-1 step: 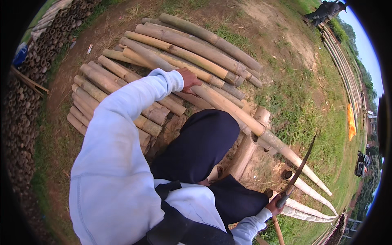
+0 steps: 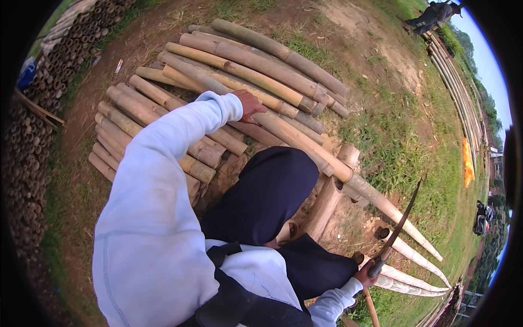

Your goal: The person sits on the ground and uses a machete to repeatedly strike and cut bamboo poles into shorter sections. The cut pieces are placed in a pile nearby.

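A long bamboo pole [image 2: 376, 196] slants from the cut bamboo at upper left down to the grass at lower right. Part way along, it lies across a thick bamboo log [image 2: 322, 210] on the ground. My left hand [image 2: 250, 106] is closed over the pole's upper part, its fingers partly hidden. At lower right, my right hand [image 2: 366, 274] is wrapped round the grip of a saw [image 2: 400, 224]. The saw's long, dark, tapering blade points up and away, apart from the held pole in this view.
Cut bamboo pieces [image 2: 256, 62] lie side by side at upper left. A tall bamboo stack [image 2: 41, 128] stands along the left edge. Pale poles [image 2: 411, 252] lie at lower right. A person [image 2: 433, 17] is far off beside long poles [image 2: 455, 82], near an orange cloth [image 2: 468, 163].
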Available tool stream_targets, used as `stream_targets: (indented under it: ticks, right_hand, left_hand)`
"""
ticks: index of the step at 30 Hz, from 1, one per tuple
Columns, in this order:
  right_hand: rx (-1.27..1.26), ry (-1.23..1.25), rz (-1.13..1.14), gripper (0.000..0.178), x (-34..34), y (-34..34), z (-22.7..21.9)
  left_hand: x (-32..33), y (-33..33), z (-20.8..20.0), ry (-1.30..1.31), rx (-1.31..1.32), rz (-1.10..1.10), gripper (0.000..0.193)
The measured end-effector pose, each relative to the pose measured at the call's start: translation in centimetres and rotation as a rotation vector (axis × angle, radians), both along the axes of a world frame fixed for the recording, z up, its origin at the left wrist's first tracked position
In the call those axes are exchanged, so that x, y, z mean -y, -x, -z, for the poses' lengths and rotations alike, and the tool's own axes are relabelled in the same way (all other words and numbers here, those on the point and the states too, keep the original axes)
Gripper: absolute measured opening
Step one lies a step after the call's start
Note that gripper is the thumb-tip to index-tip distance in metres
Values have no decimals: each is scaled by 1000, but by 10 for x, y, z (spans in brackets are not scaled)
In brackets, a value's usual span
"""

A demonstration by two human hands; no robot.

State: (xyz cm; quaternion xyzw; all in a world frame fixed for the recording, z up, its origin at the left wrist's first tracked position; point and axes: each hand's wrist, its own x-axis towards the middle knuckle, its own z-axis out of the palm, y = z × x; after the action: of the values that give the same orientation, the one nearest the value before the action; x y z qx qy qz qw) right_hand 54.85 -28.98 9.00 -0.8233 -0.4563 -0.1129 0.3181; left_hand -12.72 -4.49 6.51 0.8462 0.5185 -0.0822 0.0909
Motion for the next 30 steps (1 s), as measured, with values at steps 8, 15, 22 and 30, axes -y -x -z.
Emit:
stream_targets:
  ticks: [8,15,22,30]
  right_hand:
    - [-55,-36,-55,48,0,6,1]
    - [-93,-89,-42,39,0,13,1]
    - [-258,-166,-251,25,-17,111,-39]
    - [-787,-131,-322,15,-29,238,-16]
  left_hand:
    - [-16,4,8,13,42,-79,61]
    - [-30,-27,7,9,95,-55,75]
    - [-36,-17,38,-265,158,34,63]
    - [-34,-31,52,-183,220,-30,58]
